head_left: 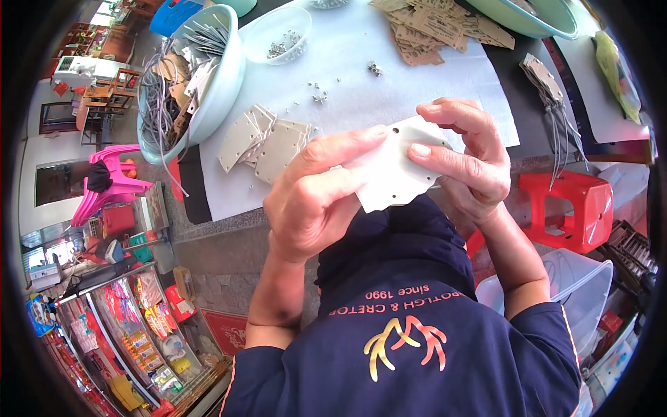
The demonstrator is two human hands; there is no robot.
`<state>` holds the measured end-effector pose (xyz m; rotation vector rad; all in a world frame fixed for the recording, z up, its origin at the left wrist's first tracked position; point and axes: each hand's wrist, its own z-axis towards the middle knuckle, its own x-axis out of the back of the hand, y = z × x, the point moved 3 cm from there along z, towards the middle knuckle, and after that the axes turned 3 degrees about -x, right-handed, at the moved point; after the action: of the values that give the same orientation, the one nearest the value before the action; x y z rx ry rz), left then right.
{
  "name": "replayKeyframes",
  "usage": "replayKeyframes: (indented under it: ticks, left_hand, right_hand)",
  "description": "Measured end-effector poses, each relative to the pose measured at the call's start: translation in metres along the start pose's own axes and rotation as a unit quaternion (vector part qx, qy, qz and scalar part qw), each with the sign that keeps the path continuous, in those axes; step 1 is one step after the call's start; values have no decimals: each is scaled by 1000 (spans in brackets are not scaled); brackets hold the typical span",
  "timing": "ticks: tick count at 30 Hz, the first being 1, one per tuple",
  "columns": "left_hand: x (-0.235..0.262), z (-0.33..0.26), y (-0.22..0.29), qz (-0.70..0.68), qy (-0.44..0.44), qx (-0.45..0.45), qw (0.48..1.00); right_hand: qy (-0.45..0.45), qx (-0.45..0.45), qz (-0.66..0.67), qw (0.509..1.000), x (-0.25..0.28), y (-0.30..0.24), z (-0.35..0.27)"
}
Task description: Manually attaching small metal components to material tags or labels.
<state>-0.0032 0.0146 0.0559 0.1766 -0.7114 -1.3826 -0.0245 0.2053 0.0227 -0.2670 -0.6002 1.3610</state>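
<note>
A white flat plate (399, 177) with small holes near its edges is held up in front of my chest. My left hand (313, 187) grips its left side between thumb and fingers. Around the right edge, my right hand (472, 156) is closed, with one digit pressed on the face and another raised by the far edge. Part of the plate is hidden behind the fingers. Beyond my left hand, similar pale plates (243, 142) lie overlapped on the white sheet (340, 52). Small metal pieces (375, 68) are scattered past them.
A clear bowl (306, 42) holds small metal parts. The light-blue basin (226, 90) at left contains plates and grey cords. Brown cards (431, 28) are piled at the back. Corded plates (545, 80) lie at right, above a red stool (583, 208). A green basin (549, 24) stands far right.
</note>
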Motion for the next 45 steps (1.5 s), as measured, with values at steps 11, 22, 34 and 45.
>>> replayKeyframes:
  ticks: [11,22,34,45]
  left_hand:
    - [-2,8,-8,62,-67,-50,995]
    - [-16,-19,-15,-253,69,298,918]
    - [-21,-16,-33,-237,100,377,890]
    - [-24,-30,-29,-276,114,446,844]
  right_hand:
    - [-25,4,-20,999,4,3,6]
    - [-194,-210,153,946,-4,14,1]
    - [-228,-243,80,940,-10,31,29]
    - [-176,-196,0,965,-21,20,20]
